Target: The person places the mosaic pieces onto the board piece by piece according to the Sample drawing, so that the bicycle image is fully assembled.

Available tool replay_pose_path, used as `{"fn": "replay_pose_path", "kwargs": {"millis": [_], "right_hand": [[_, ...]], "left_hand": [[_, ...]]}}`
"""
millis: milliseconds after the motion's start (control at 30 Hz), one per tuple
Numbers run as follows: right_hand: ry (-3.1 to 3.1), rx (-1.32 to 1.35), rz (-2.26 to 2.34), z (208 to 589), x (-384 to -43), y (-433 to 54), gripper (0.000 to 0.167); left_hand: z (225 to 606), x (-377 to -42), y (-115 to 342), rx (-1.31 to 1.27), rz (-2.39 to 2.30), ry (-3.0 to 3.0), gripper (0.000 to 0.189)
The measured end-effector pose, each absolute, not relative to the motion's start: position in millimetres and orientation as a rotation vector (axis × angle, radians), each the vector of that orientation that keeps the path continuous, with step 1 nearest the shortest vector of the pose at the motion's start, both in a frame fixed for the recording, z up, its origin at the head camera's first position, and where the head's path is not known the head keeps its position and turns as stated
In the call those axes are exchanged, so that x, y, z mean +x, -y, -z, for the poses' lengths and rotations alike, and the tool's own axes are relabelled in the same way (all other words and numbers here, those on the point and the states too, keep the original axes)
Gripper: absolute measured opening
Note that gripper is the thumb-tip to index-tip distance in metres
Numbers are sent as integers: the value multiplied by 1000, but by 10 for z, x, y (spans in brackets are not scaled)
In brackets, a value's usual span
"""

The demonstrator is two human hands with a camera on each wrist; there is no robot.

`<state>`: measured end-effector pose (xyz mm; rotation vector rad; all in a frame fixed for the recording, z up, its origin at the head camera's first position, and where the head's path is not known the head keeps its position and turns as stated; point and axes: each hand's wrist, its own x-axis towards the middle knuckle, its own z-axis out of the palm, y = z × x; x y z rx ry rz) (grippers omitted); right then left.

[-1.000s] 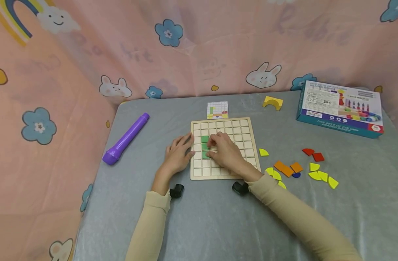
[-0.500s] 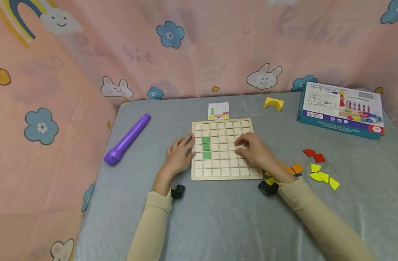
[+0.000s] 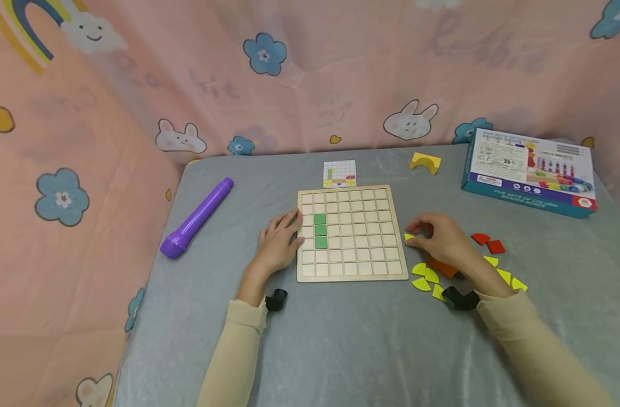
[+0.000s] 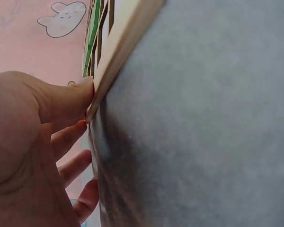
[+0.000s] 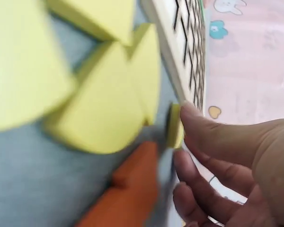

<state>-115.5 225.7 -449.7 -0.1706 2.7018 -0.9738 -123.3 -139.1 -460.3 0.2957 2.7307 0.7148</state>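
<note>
A wooden grid board [image 3: 350,243] lies on the grey cloth, with three green squares [image 3: 321,230] set in one column near its left side. My left hand [image 3: 276,243] rests against the board's left edge, its thumb and fingertips touching the rim with fingers loosely extended. Right of the board, my right hand [image 3: 444,240] pinches a yellow quarter-circle piece [image 5: 174,126] between thumb and fingers, low at the cloth. More yellow pieces [image 3: 421,284] and orange squares [image 3: 442,267] lie under and beside this hand. Part of the orange group is hidden by it.
A small pattern card [image 3: 339,173] lies behind the board. Farther right are a yellow arch block [image 3: 425,162], a boxed toy set [image 3: 528,172] and red pieces [image 3: 495,247]. A purple toy microphone [image 3: 196,218] lies at the left. A printed pink curtain [image 3: 310,79] hangs behind.
My right hand has left the green squares and moved right across the board to the yellow piece beside it. My left hand has stayed at the board's edge.
</note>
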Motion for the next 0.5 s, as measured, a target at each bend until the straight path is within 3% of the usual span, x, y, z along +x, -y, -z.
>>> {"fn": "replay_pose_path", "kwargs": {"millis": [500], "right_hand": [[-2751,-145,980,4436,-1134,-2185,12]], "left_hand": [[4609,-1238,1388,288,-707,-2729,65]]}}
